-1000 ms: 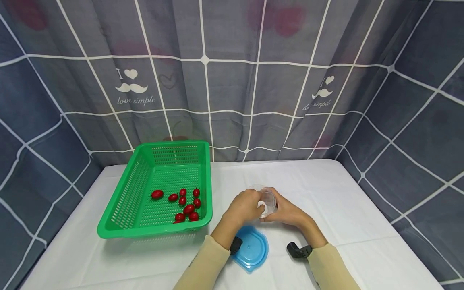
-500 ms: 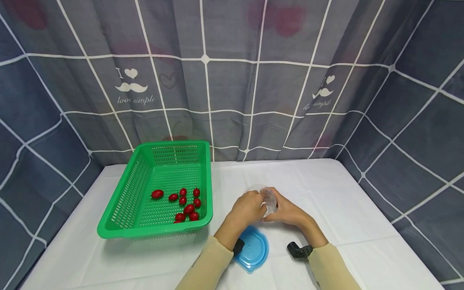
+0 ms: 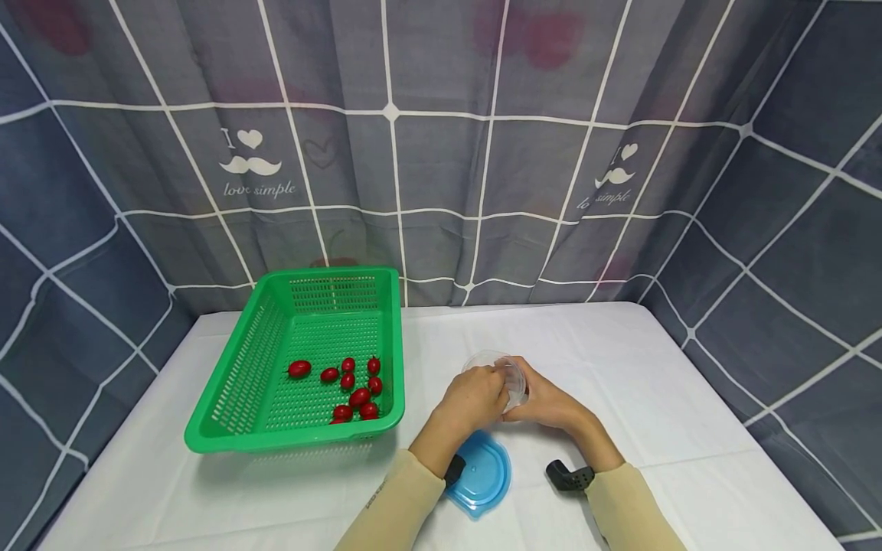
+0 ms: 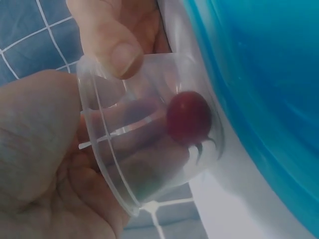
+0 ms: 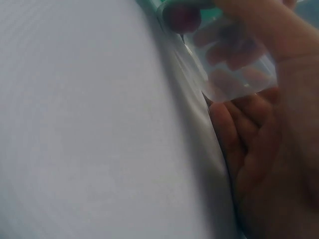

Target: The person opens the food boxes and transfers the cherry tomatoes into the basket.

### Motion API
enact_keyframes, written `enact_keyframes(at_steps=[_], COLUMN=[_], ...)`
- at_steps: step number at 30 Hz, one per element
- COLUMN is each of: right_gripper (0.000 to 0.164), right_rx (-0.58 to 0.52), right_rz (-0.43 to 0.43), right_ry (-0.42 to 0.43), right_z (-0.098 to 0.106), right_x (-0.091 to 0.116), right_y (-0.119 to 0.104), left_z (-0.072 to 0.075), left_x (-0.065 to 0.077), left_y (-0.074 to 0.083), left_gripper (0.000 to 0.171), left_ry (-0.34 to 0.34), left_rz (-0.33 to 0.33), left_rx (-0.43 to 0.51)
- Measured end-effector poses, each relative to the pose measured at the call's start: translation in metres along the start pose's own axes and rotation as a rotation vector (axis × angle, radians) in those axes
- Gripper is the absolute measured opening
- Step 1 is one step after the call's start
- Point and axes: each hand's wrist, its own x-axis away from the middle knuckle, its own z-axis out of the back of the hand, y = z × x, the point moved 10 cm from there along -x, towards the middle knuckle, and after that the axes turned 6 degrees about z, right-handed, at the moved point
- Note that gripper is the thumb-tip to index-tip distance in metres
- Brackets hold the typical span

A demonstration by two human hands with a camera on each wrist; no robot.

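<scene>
A clear plastic cup is held near the table's middle. My right hand grips it from the right, thumb against the outer wall. My left hand reaches over the rim, its fingers partly inside the cup. In the left wrist view, a cherry tomato with a green stem shows through the wall near the cup's bottom. The right wrist view also shows the tomato, with blurred fingers behind the plastic. Whether the left fingers pinch the tomato is hidden. A blue lid lies beside the left wrist.
A green plastic basket with several cherry tomatoes stands on the left. A white cloth covers the table. Grey gridded curtains rise behind and at both sides. Black wrist cameras are worn on the wrists.
My left hand has shifted slightly right and deeper into the cup. More of the blue lid shows beside its wrist. The right hand keeps almost the same place on the cup.
</scene>
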Motion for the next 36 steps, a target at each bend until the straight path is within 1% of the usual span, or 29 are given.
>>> enact_keyframes(at_steps=[2,5,7,13,16,20,24,28,31,33,36], right_gripper=[0.093,0.093,0.093,0.091,0.090,0.091,0.091,0.091,0.091,0.090,0.089], right_rx=[0.000,-0.001,0.003,-0.001,0.007,0.001,0.003,0.008,0.004,0.000,-0.014], right_rz=[0.006,0.010,0.015,0.027,0.031,0.038,0.038,0.052,0.051,0.043,0.034], right_ry=[0.001,0.002,0.002,-0.004,-0.006,-0.008,-0.010,-0.012,-0.011,-0.013,-0.018], right_z=[0.000,0.001,0.002,0.001,0.001,0.000,0.001,0.001,0.001,0.000,0.000], right_x=[0.000,0.001,0.001,0.000,0.001,0.001,0.000,-0.001,-0.001,-0.001,-0.001], right_y=[-0.001,-0.001,-0.002,-0.002,-0.002,-0.002,-0.002,-0.002,-0.001,0.000,0.000], left_z=[-0.001,-0.002,-0.004,-0.007,-0.010,-0.011,-0.009,-0.008,-0.008,-0.008,-0.008], left_x=[-0.001,-0.002,-0.003,-0.005,-0.004,-0.003,-0.003,-0.003,-0.003,-0.004,-0.006], left_y=[-0.001,-0.003,-0.005,-0.008,-0.008,-0.008,-0.007,-0.006,-0.006,-0.006,-0.005], left_gripper=[0.016,0.018,0.020,0.009,0.012,0.015,0.017,0.024,0.027,0.024,0.014], left_ry=[-0.013,-0.044,-0.063,-0.112,-0.143,-0.144,-0.128,-0.125,-0.139,-0.144,-0.147], left_rz=[-0.004,0.005,0.012,0.030,0.046,0.047,0.030,0.012,0.000,-0.010,-0.025], left_rx=[0.035,0.108,0.139,0.188,0.187,0.155,0.142,0.152,0.178,0.199,0.241])
